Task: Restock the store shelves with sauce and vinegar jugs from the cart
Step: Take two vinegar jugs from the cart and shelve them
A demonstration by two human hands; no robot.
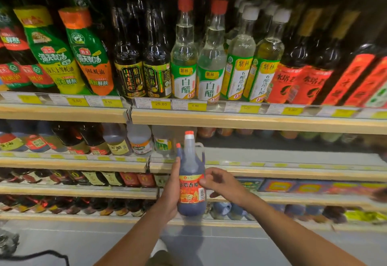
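A dark vinegar jug (191,178) with an orange cap, a clear handle and a red-orange label is upright in front of the shelves. My left hand (170,192) is wrapped around its left side and base. A second orange cap (178,145) shows just behind the jug's left shoulder, so another jug seems to be held there, mostly hidden. My right hand (222,182) touches the label's right edge with fingertips, fingers loosely curled. The second shelf (272,155) behind the jug has a bare stretch to the right.
The top shelf (230,119) carries oyster sauce, dark vinegar and white vinegar bottles (184,56). Jugs (139,140) stand at the left of the second shelf. Lower shelves hold dark bottles and boxes. A cart edge (8,242) shows at bottom left over grey floor.
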